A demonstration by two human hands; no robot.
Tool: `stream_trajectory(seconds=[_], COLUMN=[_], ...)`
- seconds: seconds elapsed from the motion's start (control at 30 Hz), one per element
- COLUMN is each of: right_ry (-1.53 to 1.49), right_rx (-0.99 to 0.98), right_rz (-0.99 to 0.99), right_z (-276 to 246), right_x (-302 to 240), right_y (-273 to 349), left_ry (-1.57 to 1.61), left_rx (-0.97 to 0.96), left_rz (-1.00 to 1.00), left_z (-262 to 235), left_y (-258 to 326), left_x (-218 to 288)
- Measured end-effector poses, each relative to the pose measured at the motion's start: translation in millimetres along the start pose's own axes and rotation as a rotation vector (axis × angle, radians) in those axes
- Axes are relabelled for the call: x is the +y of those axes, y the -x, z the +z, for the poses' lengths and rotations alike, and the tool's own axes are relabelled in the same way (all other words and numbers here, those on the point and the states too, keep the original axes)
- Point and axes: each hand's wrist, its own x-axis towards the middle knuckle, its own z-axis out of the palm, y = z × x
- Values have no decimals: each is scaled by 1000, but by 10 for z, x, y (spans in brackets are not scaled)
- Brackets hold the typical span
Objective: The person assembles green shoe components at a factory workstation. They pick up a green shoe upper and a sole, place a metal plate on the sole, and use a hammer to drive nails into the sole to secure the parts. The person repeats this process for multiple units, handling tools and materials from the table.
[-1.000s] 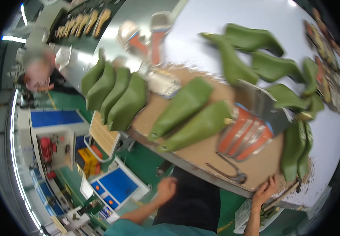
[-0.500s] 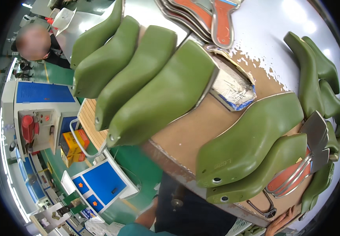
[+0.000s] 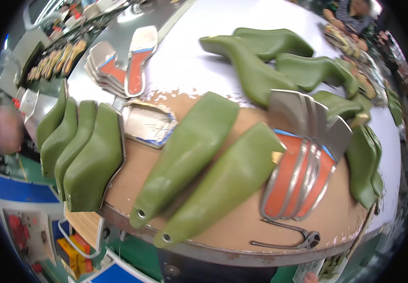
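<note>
Only a blurred bit of the right hand (image 3: 311, 278) is shown below the near edge, by the basket (image 3: 302, 270); whether it is spread or closed cannot be told, and the left hand is not shown. Two green lasts (image 3: 194, 146) are laid mid-tabletop (image 3: 139, 167), narrow ends at the near edge, and could be knocked off by a brush there. The pincers (image 3: 303, 239), spread along that edge, could be snagged; the overlapped plates (image 3: 278, 181) could be set sliding by a nudge.
</note>
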Motion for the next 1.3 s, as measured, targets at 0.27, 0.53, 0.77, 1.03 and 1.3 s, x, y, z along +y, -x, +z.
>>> stream_trajectory(seconds=[0.27,0.53,0.77,1.03,1.3], right_ry=[-130,-143,-164,-214,-249], right_rx=[-106,-99,-111,-116,-157], right_rz=[394,439,488,599,658], right_z=[349,298,369,446,532], right_x=[-697,-809,-745,-787,-881], right_y=[888,1057,1151,1403,1603], left_ry=[-39,-99,-162,-231,-211], left_rx=[-29,-134,-260,-376,-440], left_rz=[269,472,557,603,576], left_z=[-169,-359,-412,-463,-644], left_y=[-179,-104,-31,7,165], left_x=[161,475,698,812,579])
